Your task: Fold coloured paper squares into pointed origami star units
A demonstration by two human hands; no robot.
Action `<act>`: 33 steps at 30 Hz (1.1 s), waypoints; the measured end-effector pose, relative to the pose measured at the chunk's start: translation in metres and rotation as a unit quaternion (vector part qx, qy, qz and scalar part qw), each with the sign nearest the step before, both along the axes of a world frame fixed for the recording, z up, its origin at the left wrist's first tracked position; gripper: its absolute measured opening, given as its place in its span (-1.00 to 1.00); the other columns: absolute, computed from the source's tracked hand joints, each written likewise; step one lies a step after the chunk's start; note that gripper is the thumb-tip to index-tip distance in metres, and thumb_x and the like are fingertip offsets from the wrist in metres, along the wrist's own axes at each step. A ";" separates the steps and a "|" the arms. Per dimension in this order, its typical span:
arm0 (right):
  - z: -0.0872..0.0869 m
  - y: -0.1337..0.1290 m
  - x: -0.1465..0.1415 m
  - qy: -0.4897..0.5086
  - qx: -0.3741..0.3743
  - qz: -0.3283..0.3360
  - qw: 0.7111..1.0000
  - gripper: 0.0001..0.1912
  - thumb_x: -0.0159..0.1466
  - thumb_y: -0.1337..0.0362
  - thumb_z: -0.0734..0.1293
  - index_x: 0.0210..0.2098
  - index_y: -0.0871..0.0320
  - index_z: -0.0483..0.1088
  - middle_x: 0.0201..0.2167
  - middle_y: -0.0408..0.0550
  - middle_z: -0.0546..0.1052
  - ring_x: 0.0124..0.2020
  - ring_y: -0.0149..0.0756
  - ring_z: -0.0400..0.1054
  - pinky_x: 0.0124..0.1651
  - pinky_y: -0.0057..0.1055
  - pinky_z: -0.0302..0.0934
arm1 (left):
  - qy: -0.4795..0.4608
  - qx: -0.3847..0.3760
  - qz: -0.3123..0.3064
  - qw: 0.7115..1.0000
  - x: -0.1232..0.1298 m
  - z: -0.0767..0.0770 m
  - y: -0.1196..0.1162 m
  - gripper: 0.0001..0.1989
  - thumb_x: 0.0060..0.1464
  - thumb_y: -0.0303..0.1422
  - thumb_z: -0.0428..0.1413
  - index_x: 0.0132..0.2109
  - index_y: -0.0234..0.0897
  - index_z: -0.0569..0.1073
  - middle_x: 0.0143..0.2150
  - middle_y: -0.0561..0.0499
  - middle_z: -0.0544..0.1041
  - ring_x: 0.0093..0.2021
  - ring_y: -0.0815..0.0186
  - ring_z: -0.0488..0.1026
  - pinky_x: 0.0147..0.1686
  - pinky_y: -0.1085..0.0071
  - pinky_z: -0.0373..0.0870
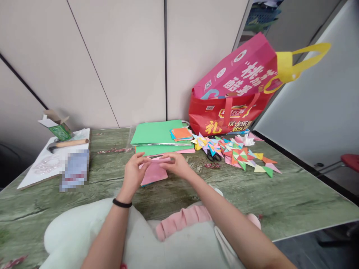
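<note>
A small folded piece of pink paper [159, 160] is held up level between my two hands. My left hand [134, 172] pinches its left end, fingertips curled together. At the other end, my right hand [178, 164] grips it between thumb and fingers. Just below lies a pink sheet [155, 175] on the table, with a blue edge showing underneath it. Whether that sheet is one piece or a small stack, I cannot tell. Behind my hands, large green sheets [157, 132] lie in a pile, with small orange squares of paper [181, 133] on top.
Many folded colored paper pieces [238, 153] spread to the right, beside black-handled scissors [213, 156]. A red gift bag [207, 114] holding a pink bag [238, 71] stands behind. On the left are a hammer [70, 143], a white board [33, 172] and an open box [60, 130]. A pale plush toy [179, 250] is nearest me.
</note>
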State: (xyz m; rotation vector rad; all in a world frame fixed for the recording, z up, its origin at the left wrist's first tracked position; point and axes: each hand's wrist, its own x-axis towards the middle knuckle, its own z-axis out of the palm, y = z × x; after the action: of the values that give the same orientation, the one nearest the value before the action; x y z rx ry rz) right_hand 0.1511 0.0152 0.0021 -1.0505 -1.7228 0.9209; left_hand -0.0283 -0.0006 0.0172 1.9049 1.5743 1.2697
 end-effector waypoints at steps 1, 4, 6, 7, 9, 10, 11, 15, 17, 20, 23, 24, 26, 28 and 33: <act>0.002 0.001 0.000 0.038 -0.003 -0.012 0.999 -0.81 0.00 0.24 0.38 -0.37 0.14 0.48 -0.27 -0.04 0.46 -0.14 -0.23 0.32 -0.17 -0.35 0.23 | -0.042 0.012 -0.005 0.999 0.003 0.003 -0.002 -0.88 -0.11 -0.33 0.12 -0.42 -0.25 0.52 -0.12 -0.12 0.44 -0.03 0.12 0.35 -0.05 0.15 0.29; 0.012 0.001 0.001 0.096 0.021 -0.068 0.993 -0.85 -0.04 0.22 0.42 -0.50 0.16 0.46 -0.20 -0.01 0.45 0.01 -0.19 0.24 0.01 -0.28 0.12 | -0.154 0.031 -0.030 0.987 0.012 0.011 -0.008 -0.85 -0.20 -0.31 0.22 -0.41 -0.28 0.52 -0.03 -0.12 0.40 0.06 0.11 0.28 0.03 0.19 0.24; 0.019 -0.001 0.003 0.116 0.051 -0.089 0.988 -0.86 -0.06 0.22 0.43 -0.54 0.16 0.45 -0.11 0.01 0.40 0.07 -0.18 0.18 0.05 -0.27 0.08 | -0.257 0.011 -0.047 0.965 0.014 0.014 -0.009 -0.61 -0.28 -0.36 0.26 -0.19 -0.25 0.46 0.07 -0.12 0.32 0.09 0.11 0.26 0.01 0.20 0.28; 0.022 -0.002 0.004 0.123 0.063 -0.090 0.986 -0.85 -0.06 0.22 0.43 -0.55 0.17 0.45 -0.07 0.02 0.38 0.09 -0.18 0.15 0.06 -0.27 0.08 | -0.303 -0.011 -0.054 0.951 0.015 0.015 -0.009 -0.46 -0.31 -0.39 0.28 -0.06 -0.22 0.39 0.11 -0.14 0.28 0.09 0.11 0.26 -0.01 0.20 0.30; 0.027 -0.006 0.005 0.131 0.075 -0.081 0.985 -0.84 -0.06 0.21 0.43 -0.54 0.17 0.45 -0.01 0.03 0.33 0.12 -0.17 0.13 0.06 -0.26 0.08 | -0.378 -0.069 -0.073 0.921 0.016 0.016 -0.009 -0.19 -0.33 -0.43 0.30 0.12 -0.18 0.18 0.12 -0.19 0.26 0.05 0.12 0.32 -0.04 0.18 0.33; 0.029 -0.007 0.005 0.133 0.074 -0.071 0.986 -0.83 -0.06 0.20 0.43 -0.54 0.17 0.45 0.00 0.04 0.32 0.12 -0.16 0.12 0.06 -0.25 0.08 | -0.402 -0.096 -0.087 0.906 0.016 0.017 -0.010 -0.13 -0.32 -0.44 0.30 0.16 -0.17 0.10 0.12 -0.21 0.27 0.02 0.13 0.34 -0.04 0.17 0.33; 0.030 -0.009 0.005 0.132 0.070 -0.060 0.987 -0.82 -0.06 0.19 0.43 -0.53 0.17 0.44 0.02 0.05 0.31 0.12 -0.15 0.12 0.05 -0.25 0.09 | -0.421 -0.116 -0.102 0.894 0.016 0.019 -0.011 -0.11 -0.31 -0.45 0.29 0.18 -0.18 0.06 0.11 -0.21 0.27 -0.01 0.14 0.37 -0.05 0.16 0.34; 0.032 -0.016 0.003 0.123 0.064 -0.023 0.990 -0.79 -0.08 0.17 0.45 -0.55 0.17 0.43 0.05 0.11 0.28 0.14 -0.14 0.10 0.06 -0.26 0.08 | -0.454 -0.145 -0.139 0.868 0.019 0.029 -0.017 -0.08 -0.31 -0.51 0.29 0.20 -0.12 0.05 0.14 -0.15 0.26 -0.12 0.21 0.45 -0.08 0.24 0.37; 0.032 -0.018 0.002 0.115 0.063 -0.013 0.991 -0.80 -0.08 0.18 0.45 -0.55 0.17 0.42 0.08 0.10 0.26 0.17 -0.14 0.05 0.07 -0.26 0.06 | -0.463 -0.157 -0.144 0.860 0.020 0.034 -0.021 -0.03 -0.33 -0.53 0.30 0.22 -0.13 0.02 0.11 -0.15 0.32 -0.18 0.22 0.48 -0.11 0.26 0.39; 0.032 -0.020 0.001 0.105 0.061 -0.011 0.993 -0.82 -0.07 0.20 0.45 -0.55 0.16 0.41 0.12 0.08 0.21 0.20 -0.15 0.00 0.09 -0.25 0.03 | -0.463 -0.168 -0.150 0.857 0.021 0.037 -0.023 -0.01 -0.34 -0.52 0.30 0.23 -0.17 -0.01 0.01 -0.15 0.41 -0.24 0.23 0.50 -0.15 0.31 0.41; 0.033 -0.020 0.002 0.100 0.068 -0.015 0.993 -0.83 -0.06 0.21 0.44 -0.55 0.15 0.41 0.11 0.08 0.22 0.21 -0.16 -0.02 0.10 -0.26 0.01 | -0.464 -0.168 -0.155 0.856 0.020 0.037 -0.022 -0.02 -0.33 -0.49 0.31 0.23 -0.18 -0.01 -0.07 -0.12 0.46 -0.27 0.23 0.51 -0.17 0.32 0.41; 0.032 -0.019 0.003 0.098 0.072 -0.015 0.992 -0.83 -0.05 0.20 0.43 -0.55 0.15 0.41 0.08 0.08 0.25 0.21 -0.16 -0.03 0.10 -0.27 0.00 | -0.466 -0.168 -0.158 0.854 0.020 0.036 -0.022 -0.02 -0.32 -0.49 0.30 0.23 -0.19 -0.01 -0.09 -0.11 0.48 -0.27 0.24 0.51 -0.17 0.32 0.41; 0.031 -0.018 0.003 0.093 0.076 -0.012 0.993 -0.83 -0.04 0.20 0.42 -0.55 0.15 0.41 0.03 0.08 0.29 0.21 -0.16 -0.02 0.10 -0.28 -0.01 | -0.466 -0.170 -0.164 0.853 0.019 0.036 -0.022 -0.05 -0.29 -0.49 0.29 0.23 -0.20 0.00 -0.14 -0.09 0.50 -0.28 0.26 0.51 -0.19 0.34 0.42; 0.030 -0.018 0.003 0.088 0.072 -0.001 0.993 -0.83 -0.04 0.20 0.43 -0.54 0.16 0.41 0.01 0.07 0.31 0.18 -0.17 0.02 0.09 -0.29 0.01 | -0.464 -0.171 -0.167 0.853 0.017 0.035 -0.022 -0.07 -0.27 -0.49 0.28 0.23 -0.21 0.00 -0.19 -0.08 0.52 -0.31 0.30 0.50 -0.23 0.37 0.42; 0.027 -0.022 -0.001 0.078 0.052 -0.008 0.996 -0.82 -0.07 0.20 0.44 -0.53 0.16 0.41 -0.21 0.01 0.38 -0.01 -0.22 0.22 -0.04 -0.36 0.12 | -0.454 -0.177 -0.179 0.855 0.014 0.032 -0.020 -0.15 -0.25 -0.50 0.28 0.20 -0.19 0.10 -0.28 -0.02 0.53 -0.38 0.36 0.48 -0.33 0.45 0.43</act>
State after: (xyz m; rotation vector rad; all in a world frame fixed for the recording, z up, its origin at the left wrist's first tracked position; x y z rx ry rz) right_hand 0.1505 -0.0071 0.0286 -0.8979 -1.6132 0.8702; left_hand -0.0139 -0.0211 0.0491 1.0173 0.8161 1.2928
